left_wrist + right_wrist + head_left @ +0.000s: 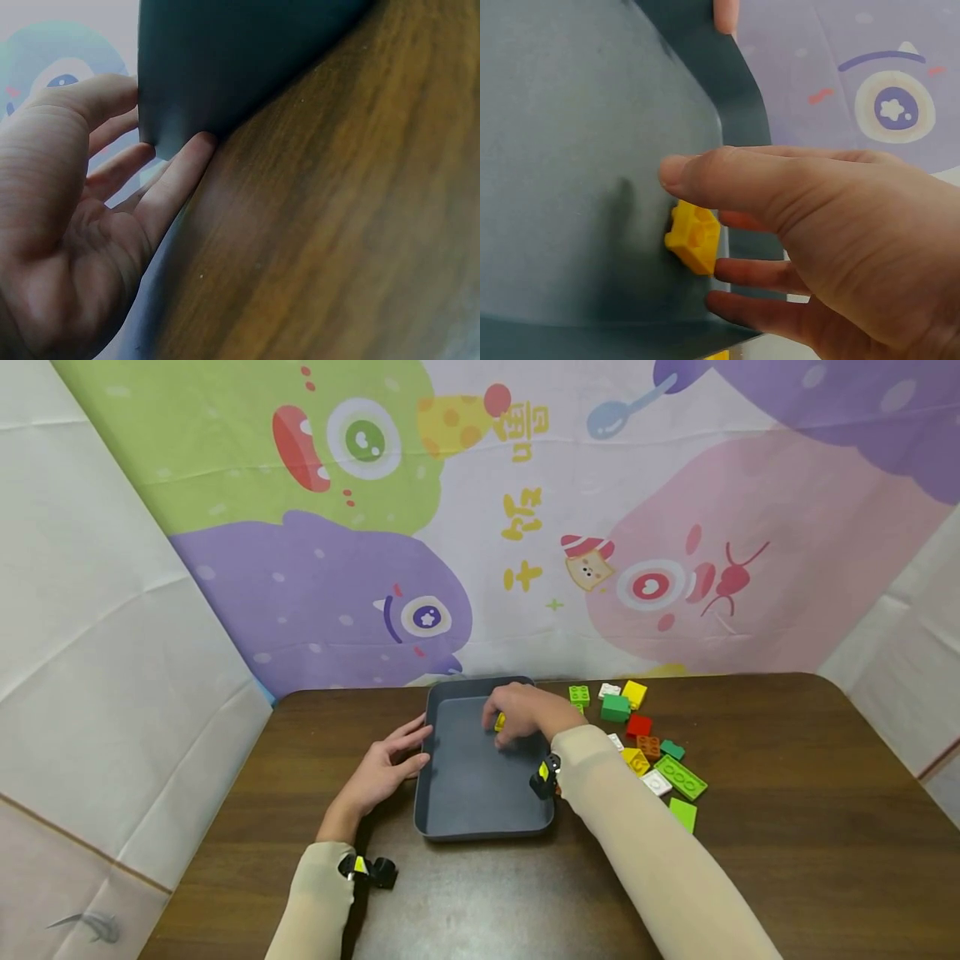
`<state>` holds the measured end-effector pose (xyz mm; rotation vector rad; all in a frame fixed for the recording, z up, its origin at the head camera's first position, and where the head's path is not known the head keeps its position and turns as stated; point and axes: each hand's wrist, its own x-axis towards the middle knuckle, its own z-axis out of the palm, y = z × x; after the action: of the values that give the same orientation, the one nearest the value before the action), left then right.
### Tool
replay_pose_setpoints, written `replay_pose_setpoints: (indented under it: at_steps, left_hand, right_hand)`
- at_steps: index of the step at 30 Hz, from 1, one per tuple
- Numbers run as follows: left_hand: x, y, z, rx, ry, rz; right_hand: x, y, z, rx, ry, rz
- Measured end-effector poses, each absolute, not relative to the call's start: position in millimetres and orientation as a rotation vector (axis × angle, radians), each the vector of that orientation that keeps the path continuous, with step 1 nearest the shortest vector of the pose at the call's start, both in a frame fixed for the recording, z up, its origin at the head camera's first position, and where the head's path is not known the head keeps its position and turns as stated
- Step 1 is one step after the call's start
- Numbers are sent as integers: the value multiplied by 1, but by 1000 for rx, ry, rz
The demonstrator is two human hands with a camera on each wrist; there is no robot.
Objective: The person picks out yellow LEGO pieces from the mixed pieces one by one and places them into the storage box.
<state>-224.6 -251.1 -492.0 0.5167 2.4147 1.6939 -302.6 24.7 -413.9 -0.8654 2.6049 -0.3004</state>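
Note:
A dark grey tray lies on the wooden table. My left hand touches its left side, fingers fairly straight against the rim and outer wall; in the left wrist view the tray wall hides the thumb tip. Over the tray's far right part, my right hand reaches in with thumb and fingers apart. Between them a yellow toy brick sits tilted on the tray floor, close to the fingertips. Whether any finger touches it cannot be told.
Several loose bricks lie right of the tray, among them a green one, a red one, a yellow one and a long lime plate. Some are partly behind my right forearm. A cartoon-print cloth hangs behind the table.

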Motion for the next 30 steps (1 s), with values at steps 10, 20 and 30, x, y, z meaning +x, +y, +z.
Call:
replay_pose_setpoints:
  at_steps: [10, 20, 30]
  left_hand:
    - [-225, -251, -492, 521, 2414, 1693]
    - [-225, -251, -494, 535, 2397, 1716]
    - [-225, -251, -493, 534, 2403, 1709]
  right_hand:
    - [-307, 29, -393, -843, 2582, -323]
    - [-310, 36, -365, -826, 2612, -369]
    - [-315, 44, -368, -829, 2708, -307]
